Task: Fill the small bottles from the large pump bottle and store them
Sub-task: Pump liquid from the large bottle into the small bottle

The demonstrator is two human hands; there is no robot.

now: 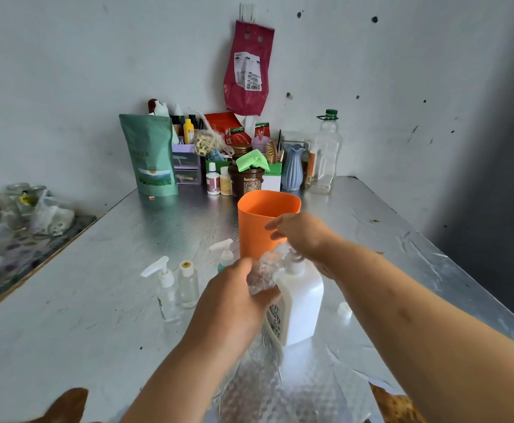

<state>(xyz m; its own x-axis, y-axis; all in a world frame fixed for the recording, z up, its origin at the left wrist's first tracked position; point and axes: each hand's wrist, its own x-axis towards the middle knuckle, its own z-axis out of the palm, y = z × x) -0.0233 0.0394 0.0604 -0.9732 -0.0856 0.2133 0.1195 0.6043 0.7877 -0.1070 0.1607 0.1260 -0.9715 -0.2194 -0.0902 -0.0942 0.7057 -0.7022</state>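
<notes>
Filling seems not yet begun: the large pump bottle (303,303) stands near-centre on the table (97,300), left grip (237,300) clutching its clear wrap (265,270), right grip (301,236) at the pump, hold unclear; small bottles (188,285) at left look empty.

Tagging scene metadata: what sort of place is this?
Probably a home corner, not a lab: a foil-covered table against a scuffed wall, a red bag hung on the wall, a blue vase among household clutter.
</notes>
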